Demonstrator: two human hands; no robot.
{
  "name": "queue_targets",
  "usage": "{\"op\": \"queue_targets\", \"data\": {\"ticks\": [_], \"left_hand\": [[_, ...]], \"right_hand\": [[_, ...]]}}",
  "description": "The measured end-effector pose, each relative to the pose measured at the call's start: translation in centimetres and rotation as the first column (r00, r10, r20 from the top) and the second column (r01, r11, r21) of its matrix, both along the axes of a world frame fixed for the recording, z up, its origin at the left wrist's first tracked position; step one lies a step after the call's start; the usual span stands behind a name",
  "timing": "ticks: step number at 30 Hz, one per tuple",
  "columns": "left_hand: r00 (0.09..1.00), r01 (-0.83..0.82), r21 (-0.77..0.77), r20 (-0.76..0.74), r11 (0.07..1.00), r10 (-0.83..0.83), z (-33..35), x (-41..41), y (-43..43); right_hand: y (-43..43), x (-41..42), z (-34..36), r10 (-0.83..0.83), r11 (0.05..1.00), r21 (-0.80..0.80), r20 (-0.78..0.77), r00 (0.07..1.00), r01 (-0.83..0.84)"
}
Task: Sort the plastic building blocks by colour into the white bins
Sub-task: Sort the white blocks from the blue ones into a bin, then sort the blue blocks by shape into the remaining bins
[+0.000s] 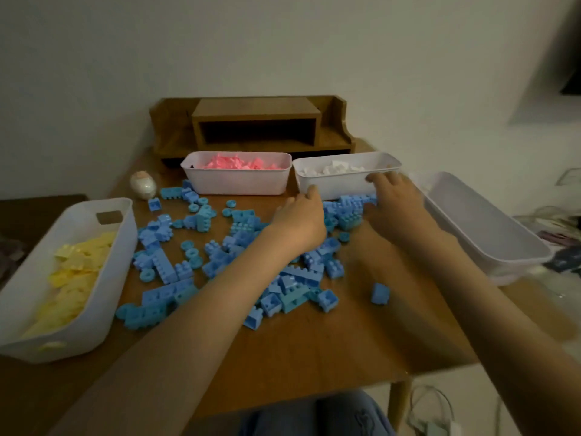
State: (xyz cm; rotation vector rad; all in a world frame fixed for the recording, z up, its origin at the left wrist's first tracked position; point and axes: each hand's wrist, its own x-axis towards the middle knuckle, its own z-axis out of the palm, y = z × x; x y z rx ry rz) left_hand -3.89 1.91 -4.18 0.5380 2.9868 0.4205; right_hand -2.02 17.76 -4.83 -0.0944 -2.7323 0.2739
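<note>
- Blue blocks (349, 212) form a small heap at centre right of the frame, caught between two hands.
- Left hand (298, 221) cups the heap's left side, thumb raised; its fingers are hidden, so any grip cannot be told.
- Right hand (393, 196), blurred, lies spread and fairly straight over the heap's right side.
- Bin of white pieces (339, 185) stands just behind the heap.
- Loose blue pieces (176, 269) litter the wooden table (361, 325) at centre.
- Pink-filled bin (235, 184) sits upper centre, yellow-filled bin (94, 278) lower left, a fourth bin (490, 234) at right.
</note>
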Motion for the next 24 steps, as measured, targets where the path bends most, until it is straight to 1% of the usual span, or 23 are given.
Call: {"op": "queue_targets", "data": {"ticks": [2, 3, 4, 6, 7, 9, 10, 13, 14, 16, 18, 21, 23, 24], "left_hand": [[0.998, 0.057, 0.011, -0.033, 0.998, -0.056, 0.3, 0.6, 1.7], [0.995, 0.088, 0.015, -0.057, 0.996, -0.087, 0.3, 0.8, 2.5], [0.990, 0.122, 0.028, -0.072, 0.992, -0.119, 0.2, 1.1, 3.5], [0.985, 0.172, 0.080, -0.047, 0.982, -0.169, 0.0, 1.6, 5.4], [0.982, 0.190, 0.111, -0.026, 0.976, -0.188, -0.1, 1.9, 6.1], [0.976, 0.213, 0.186, 0.000, 0.959, -0.217, -0.2, 2.6, 7.8], [0.973, 0.220, 0.225, 0.019, 0.949, -0.230, -0.2, 2.8, 8.4], [0.956, 0.214, 0.364, 0.114, 0.907, -0.271, -0.4, 3.5, 10.3], [0.954, 0.178, 0.435, 0.145, 0.883, -0.264, -0.6, 3.6, 10.8], [0.950, 0.040, 0.593, 0.227, 0.804, -0.214, -0.9, 3.5, 11.4], [0.957, -0.052, 0.658, 0.248, 0.751, -0.151, -1.4, 3.1, 11.8], [0.962, -0.047, 0.705, 0.223, 0.708, -0.158, -2.1, 2.7, 12.1], [0.959, -0.032, 0.746, 0.211, 0.665, -0.191, -2.5, 2.5, 12.3], [0.958, -0.034, 0.765, 0.208, 0.643, -0.198, -2.5, 2.4, 12.4]], "right_hand": [[2.1, 0.9, 0.2, -0.172, 0.984, 0.035, -0.051, 0.984, 0.174], [2.9, 1.3, 0.5, -0.240, 0.970, 0.038, -0.037, 0.970, 0.241], [3.6, 1.9, 0.9, -0.296, 0.955, 0.017, 0.006, 0.955, 0.295], [4.4, 2.9, 1.7, -0.365, 0.927, -0.015, 0.200, 0.909, 0.375], [4.6, 3.2, 1.9, -0.369, 0.924, 0.000, 0.265, 0.891, 0.383], [5.0, 3.8, 1.8, -0.323, 0.943, 0.014, 0.267, 0.908, 0.331], [4.9, 3.6, 1.6, -0.303, 0.950, 0.002, 0.255, 0.918, 0.313], [5.1, 2.9, 1.1, -0.303, 0.938, -0.082, 0.278, 0.911, 0.337], [5.1, 2.7, 1.0, -0.285, 0.942, -0.104, 0.261, 0.922, 0.320], [5.1, 2.8, 0.6, -0.232, 0.954, -0.135, 0.225, 0.946, 0.266], [5.1, 3.3, 0.1, -0.195, 0.965, -0.144, 0.161, 0.968, 0.218], [4.8, 3.8, -0.3, -0.180, 0.968, -0.166, 0.053, 0.982, 0.186], [4.6, 3.9, -0.1, -0.179, 0.974, -0.137, 0.025, 0.984, 0.181], [4.7, 3.9, -0.1, -0.184, 0.972, -0.147, 0.014, 0.983, 0.184]]}}
